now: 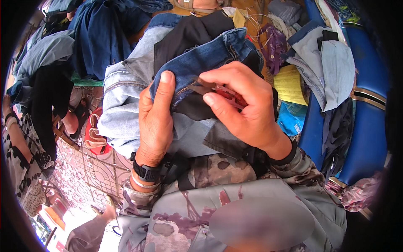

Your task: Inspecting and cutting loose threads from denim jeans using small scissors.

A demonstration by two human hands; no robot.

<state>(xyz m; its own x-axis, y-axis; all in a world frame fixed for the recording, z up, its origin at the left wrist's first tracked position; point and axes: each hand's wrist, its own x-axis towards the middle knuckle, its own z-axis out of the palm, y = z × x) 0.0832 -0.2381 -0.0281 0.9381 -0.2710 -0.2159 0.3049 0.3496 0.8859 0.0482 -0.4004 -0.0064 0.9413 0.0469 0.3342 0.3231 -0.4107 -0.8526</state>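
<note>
A dark blue denim piece [189, 54] with a stitched seam lies over light blue jeans [119, 119] and black fabric on my lap. My left hand [157, 113] grips the denim's left end, thumb on top. My right hand [247, 109] is closed around small red-handled snips [226, 92], whose metal blades point left at the denim seam, near my left thumb. The tips of the blades are partly hidden by my fingers and the cloth.
Piled garments [96, 33], a yellow cloth [289, 82], a light blue packet [291, 117] and blue padded furniture [363, 126] surround me. Other people's limbs [17, 138] show at left, near red sandals [94, 134] on the tiled floor [92, 176].
</note>
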